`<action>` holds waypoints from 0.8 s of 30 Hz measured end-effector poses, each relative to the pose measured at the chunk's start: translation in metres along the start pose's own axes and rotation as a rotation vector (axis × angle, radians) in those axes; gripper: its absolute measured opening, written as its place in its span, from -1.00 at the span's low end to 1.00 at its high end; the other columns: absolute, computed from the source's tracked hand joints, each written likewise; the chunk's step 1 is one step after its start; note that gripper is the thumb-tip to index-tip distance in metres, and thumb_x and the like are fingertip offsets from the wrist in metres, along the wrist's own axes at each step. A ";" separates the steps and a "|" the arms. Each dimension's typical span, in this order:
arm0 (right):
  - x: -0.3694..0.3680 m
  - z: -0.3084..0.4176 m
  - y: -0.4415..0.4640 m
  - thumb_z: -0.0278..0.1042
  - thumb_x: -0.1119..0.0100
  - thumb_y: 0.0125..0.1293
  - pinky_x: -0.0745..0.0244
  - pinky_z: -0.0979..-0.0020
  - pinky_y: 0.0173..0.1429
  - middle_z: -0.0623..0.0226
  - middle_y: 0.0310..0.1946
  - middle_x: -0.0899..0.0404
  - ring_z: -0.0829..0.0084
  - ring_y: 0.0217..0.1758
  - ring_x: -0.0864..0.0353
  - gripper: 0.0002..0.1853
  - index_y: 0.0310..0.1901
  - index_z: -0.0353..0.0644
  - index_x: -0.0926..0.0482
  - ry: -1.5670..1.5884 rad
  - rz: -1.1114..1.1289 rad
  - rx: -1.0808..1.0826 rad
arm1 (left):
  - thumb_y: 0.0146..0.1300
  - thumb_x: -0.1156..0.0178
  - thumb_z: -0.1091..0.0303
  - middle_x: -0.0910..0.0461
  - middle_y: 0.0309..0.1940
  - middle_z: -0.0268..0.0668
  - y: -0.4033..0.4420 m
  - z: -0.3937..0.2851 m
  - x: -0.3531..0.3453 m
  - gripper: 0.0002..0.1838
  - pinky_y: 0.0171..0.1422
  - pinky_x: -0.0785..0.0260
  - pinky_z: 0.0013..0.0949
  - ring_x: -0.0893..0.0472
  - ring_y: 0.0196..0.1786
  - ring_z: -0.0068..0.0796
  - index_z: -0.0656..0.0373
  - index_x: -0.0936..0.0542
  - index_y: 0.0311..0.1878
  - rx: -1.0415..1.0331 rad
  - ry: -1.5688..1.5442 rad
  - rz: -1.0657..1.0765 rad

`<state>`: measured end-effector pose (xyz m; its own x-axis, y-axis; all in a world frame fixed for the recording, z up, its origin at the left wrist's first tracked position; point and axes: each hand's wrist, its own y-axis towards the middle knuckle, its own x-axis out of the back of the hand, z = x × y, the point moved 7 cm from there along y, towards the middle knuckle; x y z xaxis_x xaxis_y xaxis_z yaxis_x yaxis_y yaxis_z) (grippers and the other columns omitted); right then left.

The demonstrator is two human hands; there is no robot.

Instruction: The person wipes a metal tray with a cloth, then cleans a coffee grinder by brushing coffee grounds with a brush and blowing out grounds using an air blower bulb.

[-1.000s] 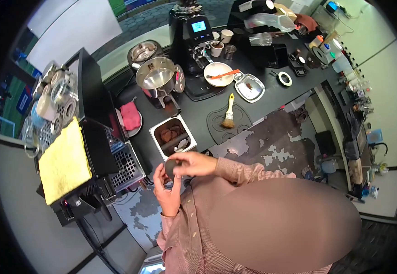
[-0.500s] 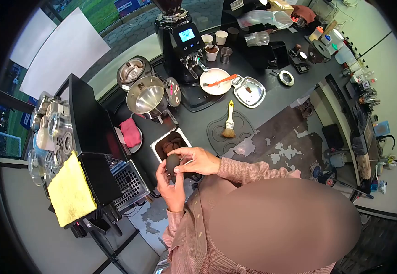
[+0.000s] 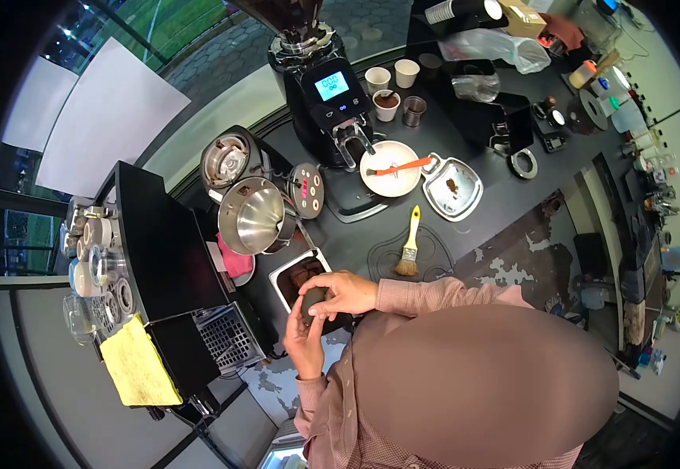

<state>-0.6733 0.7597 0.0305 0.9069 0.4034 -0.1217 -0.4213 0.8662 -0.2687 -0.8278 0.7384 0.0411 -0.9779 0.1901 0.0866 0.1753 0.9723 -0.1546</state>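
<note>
A small dark rounded piece (image 3: pixel 313 302) is held between my two hands; its exact kind is unclear. My left hand (image 3: pixel 304 344) grips it from below with thumb and fingertips. From the right, my right hand (image 3: pixel 349 295) closes its fingers and thumb over the top and side. Just behind my hands sits a white-rimmed rectangular bin (image 3: pixel 276 275) with dark brown matter inside. A yellow-handled brush (image 3: pixel 409 246) lies on a dark mat to the right of the bin.
Beyond the bin stand a steel bowl (image 3: pixel 247 215) and a black coffee grinder (image 3: pixel 320 102) with a lit display. A white bowl (image 3: pixel 379 184) holds an orange brush (image 3: pixel 402 166); a metal tray (image 3: pixel 455 190) lies beside it. A yellow cloth (image 3: pixel 138 363) hangs at left.
The view has shifted, so the counter things appear lower and further right. My hands still grip the dark piece, which now appears narrower and turned more on its edge.
</note>
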 end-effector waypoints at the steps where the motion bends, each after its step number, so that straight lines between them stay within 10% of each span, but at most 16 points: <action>1: 0.000 -0.007 0.005 -0.12 -0.45 0.43 -0.74 0.44 -0.15 0.24 -0.10 -0.73 0.50 -0.24 -0.78 -0.38 0.39 -0.23 -0.46 0.006 0.011 0.000 | 0.45 -0.34 0.51 -0.70 0.07 -0.19 0.000 0.003 0.006 -0.52 0.10 -0.60 -0.40 -0.70 0.05 -0.48 0.36 -0.51 0.38 0.036 -0.002 -0.035; 5: 0.015 -0.035 0.024 -0.25 -0.46 0.42 -0.70 0.48 -0.13 0.32 0.01 -0.68 0.58 -0.24 -0.71 -0.46 0.33 -0.19 -0.50 0.361 -0.044 -0.018 | 0.56 -0.25 0.32 -0.65 -0.43 -0.35 -0.003 -0.001 0.028 -0.82 -0.36 -0.35 -0.59 -0.54 -0.45 -0.70 0.27 -0.65 -0.05 0.091 0.089 -0.231; 9: 0.027 -0.002 0.022 -0.37 -0.47 0.38 -0.60 0.54 -0.12 0.37 0.00 -0.65 0.65 -0.22 -0.69 -0.47 0.32 -0.20 -0.49 0.184 0.160 0.088 | 0.65 -0.11 0.05 -0.24 -0.71 -0.58 -0.009 0.000 0.039 -0.48 -0.54 0.05 -0.55 -0.18 -0.63 -0.82 0.05 -0.39 -0.51 0.132 0.136 -0.384; 14: 0.052 0.101 0.004 -0.40 -0.54 0.31 -0.51 0.60 -0.04 0.45 0.05 -0.60 0.75 -0.15 -0.51 -0.38 0.37 -0.18 -0.50 0.273 0.245 0.117 | 0.56 -0.26 0.33 -0.63 -0.19 -0.46 -0.004 -0.006 0.013 -0.79 -0.10 -0.42 -0.57 -0.55 -0.18 -0.72 0.25 -0.63 0.09 0.085 -0.002 -0.334; 24: 0.181 0.237 0.125 -0.15 -0.50 0.28 -0.61 0.43 -0.05 0.23 -0.17 -0.74 0.50 -0.23 -0.68 -0.48 0.17 -0.27 -0.64 -0.377 -0.455 0.549 | 0.59 -0.21 0.35 -0.72 -0.09 -0.34 -0.008 0.002 -0.003 -0.77 0.11 -0.50 -0.50 -0.64 -0.04 -0.64 0.28 -0.63 0.15 0.090 -0.047 -0.275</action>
<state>-0.5627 1.0106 0.2010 0.9691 -0.0362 0.2438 -0.0414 0.9513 0.3055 -0.8263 0.7300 0.0399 -0.9919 -0.0873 0.0920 -0.1056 0.9701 -0.2186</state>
